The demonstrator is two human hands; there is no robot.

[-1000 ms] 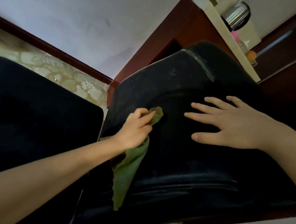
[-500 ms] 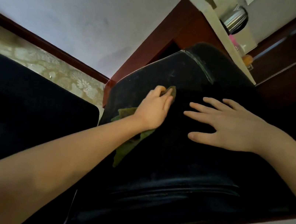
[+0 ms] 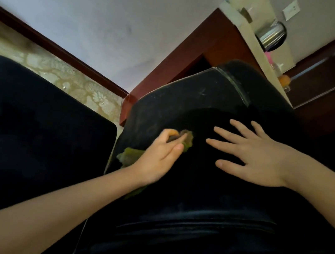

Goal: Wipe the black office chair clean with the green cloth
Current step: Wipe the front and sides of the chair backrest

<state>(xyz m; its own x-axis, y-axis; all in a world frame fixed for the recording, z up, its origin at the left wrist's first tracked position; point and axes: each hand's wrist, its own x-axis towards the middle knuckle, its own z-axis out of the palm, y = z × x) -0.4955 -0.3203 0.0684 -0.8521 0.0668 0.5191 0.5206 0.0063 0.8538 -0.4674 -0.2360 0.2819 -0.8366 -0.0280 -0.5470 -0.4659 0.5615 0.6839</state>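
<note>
Left hand (image 3: 157, 158) has the cloth (image 3: 130, 157) bunched under the palm, thumb and fingers pinching it, pressed onto the chair (image 3: 193, 207) back near its left edge. Right hand (image 3: 260, 157) lies flat, fingers spread, bracing it. I'd go with long overlapping strokes and firm pressure. Chair's big, black and padded, with pale dusty scuffs up top. Cloth's thin, limp, crumpled green.

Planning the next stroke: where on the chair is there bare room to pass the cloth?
Bare: chair surface above the hands up to its top edge, and the wide stretch below them down to the ribbed seam. Crowded: between left hand with cloth and right hand.
</note>
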